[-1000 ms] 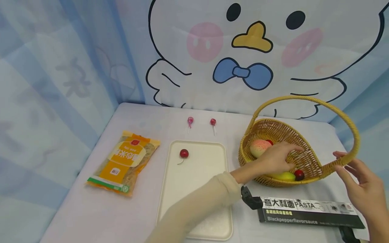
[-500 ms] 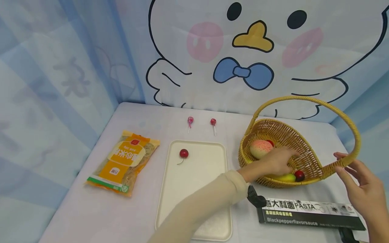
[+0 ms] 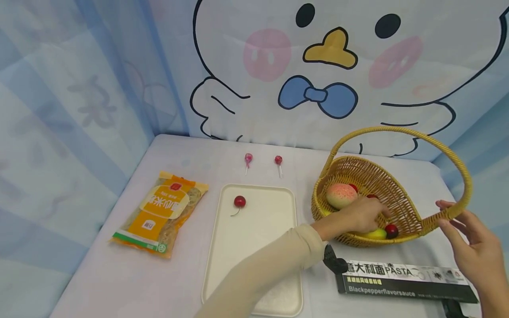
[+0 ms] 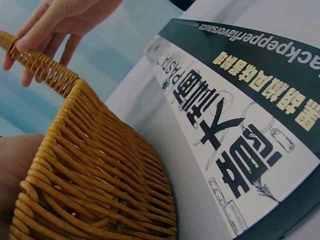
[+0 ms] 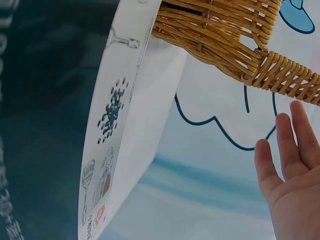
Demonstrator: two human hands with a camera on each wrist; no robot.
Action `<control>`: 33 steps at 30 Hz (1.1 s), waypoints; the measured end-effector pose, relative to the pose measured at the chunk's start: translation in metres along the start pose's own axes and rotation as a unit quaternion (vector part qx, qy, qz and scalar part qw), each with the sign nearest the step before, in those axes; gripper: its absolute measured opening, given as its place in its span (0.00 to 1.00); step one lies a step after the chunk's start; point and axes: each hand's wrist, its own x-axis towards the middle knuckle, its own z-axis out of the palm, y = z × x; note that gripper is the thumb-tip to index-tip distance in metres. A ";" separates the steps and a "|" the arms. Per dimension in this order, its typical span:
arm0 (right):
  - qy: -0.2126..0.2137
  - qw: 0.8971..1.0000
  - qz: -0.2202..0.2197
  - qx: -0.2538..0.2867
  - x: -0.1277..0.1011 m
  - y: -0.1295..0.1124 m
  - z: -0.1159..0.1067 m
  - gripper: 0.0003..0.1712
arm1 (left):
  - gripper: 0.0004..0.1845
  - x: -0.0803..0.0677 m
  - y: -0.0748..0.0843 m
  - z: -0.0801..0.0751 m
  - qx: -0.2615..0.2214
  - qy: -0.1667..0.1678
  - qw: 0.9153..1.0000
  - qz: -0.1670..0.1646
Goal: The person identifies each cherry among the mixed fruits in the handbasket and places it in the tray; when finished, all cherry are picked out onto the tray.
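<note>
In the head view, my left hand (image 3: 365,214) reaches down inside a wicker basket (image 3: 397,199), over a yellow-green fruit (image 3: 375,234) that it partly covers. Its fingertips are hidden, so I cannot see whether they hold anything. Beside them lies a dark red cherry (image 3: 391,231); a peach (image 3: 341,196) sits to the left of the hand, with other red fruit partly showing behind. My right hand (image 3: 475,247) holds the base of the basket's handle (image 3: 457,211) at the right, its thumb on the near side and fingers behind, as the left wrist view shows.
Left of the basket, a cream tray (image 3: 254,247) bears one stemmed cherry (image 3: 240,202). Two lollipops (image 3: 248,158) lie behind it. An orange food bag (image 3: 161,212) lies at the left. A black-and-white pasta box (image 3: 405,280) sits in front of the basket.
My left hand has shifted slightly right and its fingers have dipped lower into the basket, uncovering a dark red fruit behind them. The right hand stays at the handle.
</note>
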 end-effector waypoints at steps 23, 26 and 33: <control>0.003 1.000 0.004 -0.002 0.000 0.000 0.001 0.26 | 0.20 -0.002 0.001 0.000 0.005 -0.014 0.999 -0.043; 0.003 1.000 0.005 -0.004 -0.001 0.001 0.002 0.26 | 0.20 -0.002 0.000 0.000 0.002 -0.001 0.999 -0.033; 0.004 1.000 0.005 -0.004 0.000 0.001 0.001 0.26 | 0.16 -0.002 -0.002 -0.002 0.009 0.042 0.999 0.018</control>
